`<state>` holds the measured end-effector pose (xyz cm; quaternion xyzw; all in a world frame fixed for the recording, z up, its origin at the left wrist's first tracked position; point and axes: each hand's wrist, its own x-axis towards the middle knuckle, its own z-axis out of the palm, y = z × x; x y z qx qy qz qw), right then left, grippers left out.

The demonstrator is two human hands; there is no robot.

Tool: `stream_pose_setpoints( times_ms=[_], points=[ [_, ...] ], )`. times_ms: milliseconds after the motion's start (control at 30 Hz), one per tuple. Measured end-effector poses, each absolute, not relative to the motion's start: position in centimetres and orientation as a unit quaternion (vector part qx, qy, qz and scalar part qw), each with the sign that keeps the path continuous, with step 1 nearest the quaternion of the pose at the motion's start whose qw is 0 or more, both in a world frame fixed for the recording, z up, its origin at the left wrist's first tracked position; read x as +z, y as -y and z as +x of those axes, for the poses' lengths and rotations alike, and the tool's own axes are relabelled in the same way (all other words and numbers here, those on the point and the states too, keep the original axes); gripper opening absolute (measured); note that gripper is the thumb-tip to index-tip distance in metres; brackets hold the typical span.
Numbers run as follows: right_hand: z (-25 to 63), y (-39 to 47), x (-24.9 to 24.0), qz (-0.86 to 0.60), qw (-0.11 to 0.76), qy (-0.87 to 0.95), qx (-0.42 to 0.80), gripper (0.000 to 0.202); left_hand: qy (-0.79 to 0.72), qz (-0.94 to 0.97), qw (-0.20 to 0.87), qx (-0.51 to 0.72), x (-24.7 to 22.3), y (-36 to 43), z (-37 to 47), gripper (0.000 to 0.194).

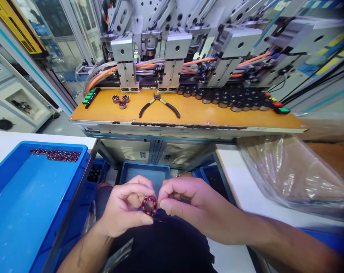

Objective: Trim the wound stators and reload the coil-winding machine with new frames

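Observation:
A small ring-shaped part (149,206) with red windings faces the camera, low in the middle of the head view. My left hand (129,206) grips its left side between thumb and fingers. Close against its right edge is my right hand (189,204), with thumb and forefinger pinched together. Whether anything thin lies in that pinch is too small to see. Beyond my hands, pliers (157,99) with black and yellow handles lie spread on the orange bench (103,115). Several similar ring parts (122,104) sit left of the pliers.
A blue tray (24,197) with rows of small parts is at the left. Many black cylindrical parts (223,100) stand at the bench's right, below metal fixtures (172,49). Plastic-wrapped material (291,174) covers the right table. A blue bin (145,171) is below the bench.

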<state>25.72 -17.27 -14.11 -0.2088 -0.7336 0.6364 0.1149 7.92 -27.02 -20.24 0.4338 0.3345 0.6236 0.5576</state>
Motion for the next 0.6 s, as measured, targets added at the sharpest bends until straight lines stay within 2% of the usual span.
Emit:
stream_pose_setpoints(
  times_ms=[233,367,467,533,600],
  points=[
    [25.7,17.4,-13.7,-0.213,0.103,0.739,0.631,0.020,-0.329,0.450,0.556,0.617,-20.2,27.0,8.0,0.037],
    [26.9,17.1,-13.9,-0.129,0.105,0.834,0.525,0.015,-0.318,0.430,0.572,0.622,-20.3,27.0,8.1,0.035],
    [27.7,16.7,-14.4,-0.079,0.204,0.906,0.363,0.001,-0.293,0.402,0.600,0.627,-20.2,27.1,8.1,0.034],
    [27.8,16.5,-14.7,-0.055,0.294,0.921,0.250,0.007,-0.281,0.381,0.628,0.617,-20.3,27.1,8.2,0.034],
    [27.5,16.5,-14.9,-0.010,0.334,0.922,0.196,0.011,-0.276,0.362,0.655,0.604,-20.3,27.2,8.4,0.034]
  ],
)
